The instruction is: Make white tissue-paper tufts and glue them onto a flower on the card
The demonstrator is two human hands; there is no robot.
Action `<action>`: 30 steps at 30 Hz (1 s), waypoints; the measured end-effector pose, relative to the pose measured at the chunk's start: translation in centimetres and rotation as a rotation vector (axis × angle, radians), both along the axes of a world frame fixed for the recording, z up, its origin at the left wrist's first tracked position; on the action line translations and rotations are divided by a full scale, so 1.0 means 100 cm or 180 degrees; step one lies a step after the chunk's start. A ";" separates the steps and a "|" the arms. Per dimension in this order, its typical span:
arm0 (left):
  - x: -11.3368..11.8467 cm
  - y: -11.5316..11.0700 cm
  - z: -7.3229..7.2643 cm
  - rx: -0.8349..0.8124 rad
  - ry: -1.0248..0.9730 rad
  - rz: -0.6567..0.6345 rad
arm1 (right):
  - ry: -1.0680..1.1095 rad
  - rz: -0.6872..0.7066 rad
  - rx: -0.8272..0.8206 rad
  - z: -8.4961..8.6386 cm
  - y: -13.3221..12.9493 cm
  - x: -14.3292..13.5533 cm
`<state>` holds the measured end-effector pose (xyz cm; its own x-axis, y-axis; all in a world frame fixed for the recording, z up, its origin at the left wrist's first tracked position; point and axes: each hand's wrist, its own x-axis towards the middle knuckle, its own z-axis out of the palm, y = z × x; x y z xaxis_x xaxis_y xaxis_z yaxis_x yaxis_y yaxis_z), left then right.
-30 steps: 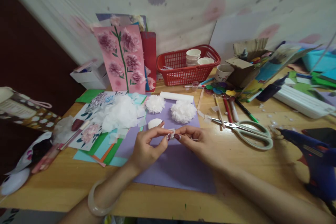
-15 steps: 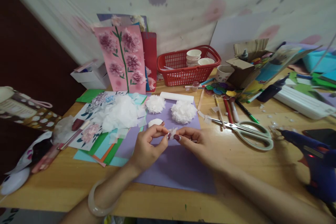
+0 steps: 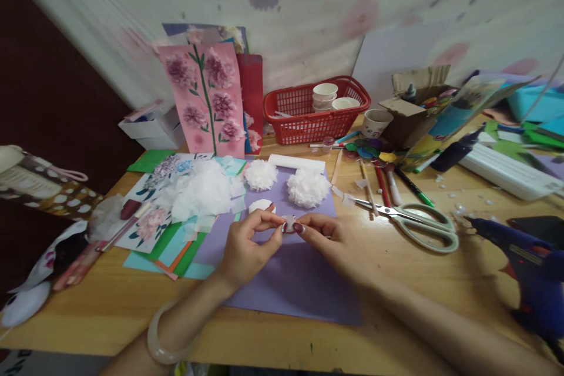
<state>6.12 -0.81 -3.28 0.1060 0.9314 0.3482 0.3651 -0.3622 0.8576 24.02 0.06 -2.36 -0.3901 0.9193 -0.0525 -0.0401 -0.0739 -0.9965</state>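
Between my fingertips is a small translucent white paper piece (image 3: 289, 222), held above the purple sheet (image 3: 299, 282). My left hand (image 3: 253, 244) pinches its left side, and my right hand (image 3: 324, 239) pinches the right side. Part of a thin stick shows by my right fingers. Just beyond my hands lie a white disc (image 3: 261, 207) and two ruffled white paper flowers (image 3: 261, 175) (image 3: 308, 187), with a white roll (image 3: 297, 163) behind them. A heap of white tissue pieces (image 3: 200, 191) rests on papers to the left.
Scissors (image 3: 425, 226) and a blue glue gun (image 3: 520, 264) lie to the right. A red basket (image 3: 308, 128) with paper cups stands at the back, near a cardboard box (image 3: 403, 123). A pink flower picture (image 3: 205, 100) leans on the wall.
The paper piece between my fingertips looks flatter and lower, with my fingertips slightly shifted around it. Both arms stay in nearly the same place.
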 end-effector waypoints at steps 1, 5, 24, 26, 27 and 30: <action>0.000 0.000 0.000 0.0036 -0.0001 -0.0005 | -0.0029 -0.0001 -0.0005 0.000 0.000 0.000; 0.002 0.000 0.000 0.0037 -0.0148 0.0147 | -0.0140 -0.0071 -0.0028 -0.002 0.000 0.001; -0.001 0.003 0.011 0.0316 0.0090 0.0146 | 0.0092 -0.0149 -0.0241 0.001 0.000 0.001; 0.000 0.001 0.013 0.0413 0.0262 -0.0221 | 0.0132 -0.0131 -0.0169 0.000 0.000 0.002; 0.000 0.001 0.013 0.0413 0.0291 -0.0304 | 0.0153 -0.0131 -0.0133 -0.002 0.000 0.002; 0.000 0.002 0.013 0.0318 0.0243 -0.0315 | 0.0170 -0.0139 -0.0100 -0.005 0.000 0.003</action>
